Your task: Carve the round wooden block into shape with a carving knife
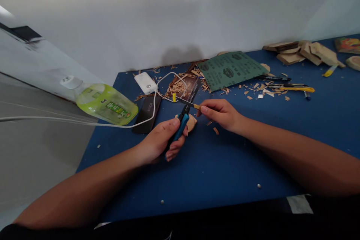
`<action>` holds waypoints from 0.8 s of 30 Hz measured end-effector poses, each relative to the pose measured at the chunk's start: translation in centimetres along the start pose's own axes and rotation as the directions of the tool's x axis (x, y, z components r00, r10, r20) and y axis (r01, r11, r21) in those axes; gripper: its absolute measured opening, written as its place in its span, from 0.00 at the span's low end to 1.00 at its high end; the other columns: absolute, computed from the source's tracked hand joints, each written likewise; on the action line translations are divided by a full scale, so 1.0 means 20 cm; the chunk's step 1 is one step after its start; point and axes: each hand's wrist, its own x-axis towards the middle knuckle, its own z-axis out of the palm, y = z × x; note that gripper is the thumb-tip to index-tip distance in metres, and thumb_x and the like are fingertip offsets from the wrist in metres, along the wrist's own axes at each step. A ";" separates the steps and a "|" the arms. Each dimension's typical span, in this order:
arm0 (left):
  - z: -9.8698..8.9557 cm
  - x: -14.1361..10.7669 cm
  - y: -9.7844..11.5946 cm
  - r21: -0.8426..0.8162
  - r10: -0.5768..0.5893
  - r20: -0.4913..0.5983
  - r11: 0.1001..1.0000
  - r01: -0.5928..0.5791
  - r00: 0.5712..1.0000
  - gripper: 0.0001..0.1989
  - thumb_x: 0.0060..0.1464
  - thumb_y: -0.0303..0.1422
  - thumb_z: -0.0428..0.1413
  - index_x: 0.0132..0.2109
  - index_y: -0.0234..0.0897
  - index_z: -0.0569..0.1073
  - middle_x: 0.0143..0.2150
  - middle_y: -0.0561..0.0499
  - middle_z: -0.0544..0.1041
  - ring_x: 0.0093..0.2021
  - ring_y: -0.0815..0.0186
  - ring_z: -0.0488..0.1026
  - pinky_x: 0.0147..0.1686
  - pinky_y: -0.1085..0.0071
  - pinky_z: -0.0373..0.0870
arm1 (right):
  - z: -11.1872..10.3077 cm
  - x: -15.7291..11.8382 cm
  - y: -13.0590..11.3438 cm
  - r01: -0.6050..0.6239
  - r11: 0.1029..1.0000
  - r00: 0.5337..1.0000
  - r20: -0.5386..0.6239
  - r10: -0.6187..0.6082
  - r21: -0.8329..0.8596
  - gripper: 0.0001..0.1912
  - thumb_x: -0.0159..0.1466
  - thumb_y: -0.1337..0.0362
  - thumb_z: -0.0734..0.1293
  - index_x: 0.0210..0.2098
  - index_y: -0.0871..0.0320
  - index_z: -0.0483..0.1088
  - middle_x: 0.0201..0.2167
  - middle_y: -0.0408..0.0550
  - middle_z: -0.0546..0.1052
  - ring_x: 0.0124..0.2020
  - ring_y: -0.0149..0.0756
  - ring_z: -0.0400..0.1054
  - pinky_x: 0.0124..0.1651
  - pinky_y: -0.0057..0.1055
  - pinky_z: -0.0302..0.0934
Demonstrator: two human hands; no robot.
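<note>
- So, the left hand (159, 140) is closing its grip around the blue handles of the pliers (181, 126), with the fingers wrapped tightly, probably to steady the black nose.
- The right hand (221, 114) is pinching the yellow end of the knife (188, 103) between thumb and fingertips, a hold that seems to be favouring fine control of the blade.
- The blade is pointing toward 9 o'clock from that hand and is meeting the pliers' nose; I cannot tell whether the nose is clamping it.
- The wood piece (191, 123) is sitting at 2 o'clock from the left hand, partly hidden by the pliers; I cannot tell whether it is resting on the counter (225, 165).
- The sandpaper (232, 70) is lying flat at 1 o'clock from the hands, and shavings (177, 89) are gathering at 12 o'clock.
- The power bank (145, 83) is lying at 11 o'clock with its cable (157, 114) trailing off toward 9 o'clock, past the bottle (107, 104).
- The blocks (305, 53) are sitting at 2 o'clock, apparently placed out of the hands' way.
</note>
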 end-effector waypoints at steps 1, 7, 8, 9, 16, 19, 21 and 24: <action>0.00 -0.01 0.01 -0.027 0.015 0.015 1.000 -0.014 1.000 0.23 0.70 0.55 0.53 0.43 0.38 0.72 0.20 0.60 0.63 0.13 0.74 0.55 0.13 0.80 0.62 | 0.00 0.01 0.02 -0.016 1.000 1.000 0.002 0.016 0.003 0.22 0.73 0.45 0.67 0.39 0.59 0.78 0.24 0.38 0.68 0.24 0.28 0.59 0.28 0.27 0.54; -0.01 -0.05 0.08 -0.172 0.243 0.005 0.956 -0.239 0.970 0.21 0.70 0.53 0.54 0.42 0.39 0.74 0.20 0.61 0.60 0.14 0.76 0.50 0.14 0.81 0.63 | -0.03 0.05 0.10 -0.052 0.998 0.996 -0.075 0.049 -0.047 0.23 0.72 0.44 0.67 0.39 0.59 0.79 0.22 0.37 0.66 0.23 0.28 0.57 0.26 0.27 0.51; -0.01 -0.04 0.08 -0.182 0.245 -0.036 0.952 -0.247 0.969 0.21 0.71 0.52 0.53 0.42 0.39 0.74 0.20 0.61 0.60 0.14 0.75 0.50 0.14 0.81 0.63 | -0.03 0.05 0.10 -0.034 0.999 0.992 -0.121 0.029 -0.034 0.23 0.72 0.44 0.67 0.40 0.58 0.79 0.23 0.37 0.66 0.23 0.27 0.57 0.26 0.27 0.52; -0.01 -0.03 0.08 -0.185 0.226 -0.073 0.954 -0.236 0.971 0.20 0.71 0.51 0.53 0.42 0.38 0.74 0.21 0.61 0.60 0.15 0.75 0.50 0.14 0.81 0.64 | -0.03 0.05 0.09 -0.015 1.000 0.985 -0.175 0.013 -0.013 0.22 0.72 0.44 0.67 0.43 0.58 0.78 0.24 0.37 0.68 0.23 0.27 0.58 0.26 0.27 0.54; -0.03 0.06 0.00 -0.135 0.038 -0.118 0.989 -0.054 0.992 0.22 0.69 0.54 0.54 0.44 0.38 0.72 0.21 0.60 0.62 0.15 0.74 0.53 0.13 0.79 0.62 | 0.02 0.05 0.07 0.010 0.995 0.944 -0.330 0.023 0.098 0.21 0.64 0.47 0.77 0.45 0.55 0.72 0.34 0.44 0.79 0.29 0.32 0.72 0.33 0.32 0.69; -0.02 0.06 -0.01 -0.087 0.004 -0.103 0.996 -0.013 0.995 0.22 0.69 0.54 0.54 0.43 0.38 0.72 0.21 0.60 0.63 0.14 0.74 0.54 0.13 0.79 0.62 | 0.04 0.05 0.07 0.028 0.994 0.964 -0.265 0.000 0.103 0.20 0.64 0.49 0.77 0.41 0.53 0.67 0.32 0.41 0.76 0.31 0.31 0.71 0.36 0.30 0.68; -0.02 0.05 -0.01 -0.057 -0.018 -0.101 0.998 0.012 0.995 0.22 0.69 0.54 0.54 0.43 0.38 0.72 0.20 0.60 0.64 0.14 0.74 0.55 0.12 0.79 0.62 | 0.04 0.04 0.06 0.021 0.997 0.976 -0.216 -0.006 0.069 0.19 0.67 0.47 0.74 0.43 0.54 0.68 0.34 0.42 0.75 0.32 0.31 0.69 0.35 0.29 0.66; -0.01 0.05 -0.01 -0.028 -0.042 -0.101 0.999 0.040 0.994 0.23 0.69 0.55 0.53 0.43 0.38 0.72 0.20 0.60 0.64 0.13 0.74 0.55 0.12 0.79 0.61 | 0.03 0.01 0.04 -0.021 1.000 0.992 -0.127 0.019 -0.012 0.21 0.73 0.43 0.66 0.47 0.55 0.73 0.32 0.42 0.72 0.29 0.30 0.65 0.29 0.27 0.61</action>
